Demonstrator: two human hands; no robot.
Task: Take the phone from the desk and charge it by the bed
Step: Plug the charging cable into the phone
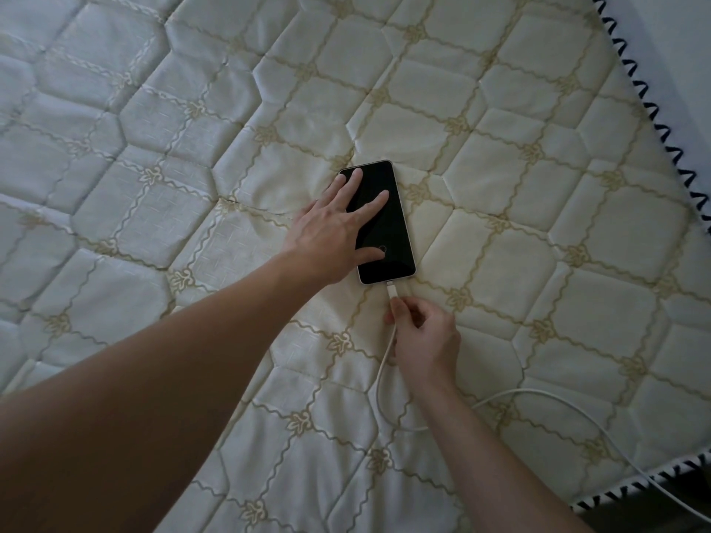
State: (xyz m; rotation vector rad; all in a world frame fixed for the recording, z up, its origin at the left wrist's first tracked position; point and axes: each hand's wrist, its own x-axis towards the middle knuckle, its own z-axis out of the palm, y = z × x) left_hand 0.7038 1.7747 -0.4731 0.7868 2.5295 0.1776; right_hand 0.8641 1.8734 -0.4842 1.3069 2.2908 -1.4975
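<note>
A phone (388, 240) with a dark screen lies face up on the quilted mattress (192, 148). My left hand (338, 225) rests flat on its screen, fingers spread, pressing it down. A white charging cable (381, 382) has its plug in the phone's bottom port. My right hand (423, 332) pinches the cable just below the plug. From there the cable loops back under my right forearm and runs off to the lower right, over the mattress edge.
The mattress fills nearly the whole view, cream with a gold diamond pattern. Its edge (654, 109) with dark zigzag trim runs down the right side and across the lower right corner. Beyond it lies a dark floor (685, 490).
</note>
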